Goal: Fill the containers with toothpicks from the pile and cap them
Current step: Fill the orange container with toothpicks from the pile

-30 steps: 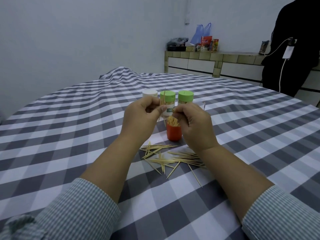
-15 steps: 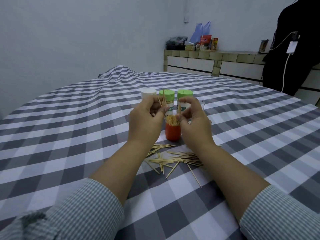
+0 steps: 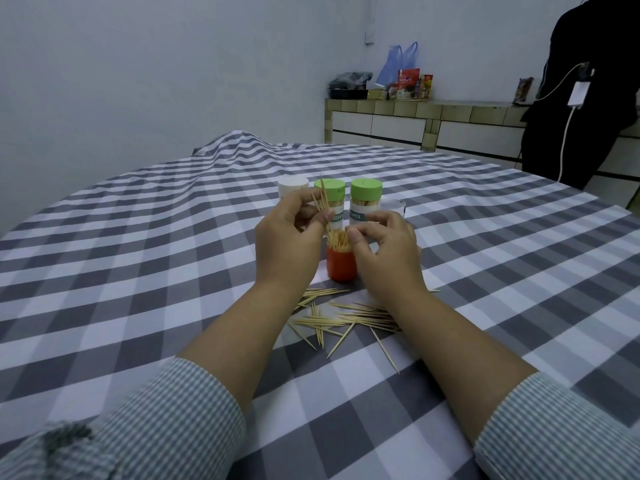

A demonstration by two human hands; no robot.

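I'm looking down at a tablecloth (image 3: pixel 138 271) in grey and white check. An orange-red container (image 3: pixel 341 268) stands in the middle, pale tan toothpicks (image 3: pixel 338 241) bristling out of it. Behind it I see two jars with bright green caps (image 3: pixel 366 191), white labels with a teal band. A white-capped jar (image 3: pixel 293 184) sits at their left, a clear one (image 3: pixel 393 206) at their right. Loose toothpicks (image 3: pixel 346 318), same pale wood colour, lie on the check. My sleeves (image 3: pixel 166 424) show fine grey-green and white check.
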